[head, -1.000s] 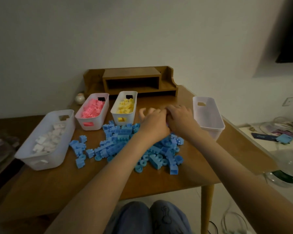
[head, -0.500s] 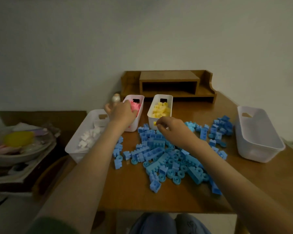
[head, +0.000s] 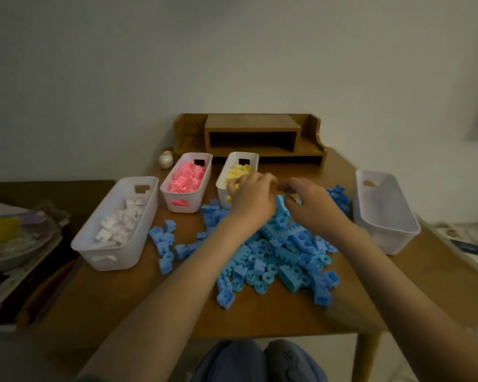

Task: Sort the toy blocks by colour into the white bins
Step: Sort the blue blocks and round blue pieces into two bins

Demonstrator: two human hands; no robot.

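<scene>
Head view: white, pink and yellow bins (head: 236,172) are filled; blue blocks (head: 273,257) remain beside the empty bin (head: 385,216). Contents of the curled left hand (head: 253,198) and right hand (head: 311,204) cannot be told.

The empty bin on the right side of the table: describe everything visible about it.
The empty white bin is a long, rounded-corner tub of smooth, slightly translucent-looking plastic, with a cut-out handle slot in its far end wall. It stands upright on the wooden table near the right edge, lengthwise away from the viewer. No blocks show inside. The blue blocks lie to its left, the nearest close to its wall; contact is unclear. Neither hand touches it.
</scene>
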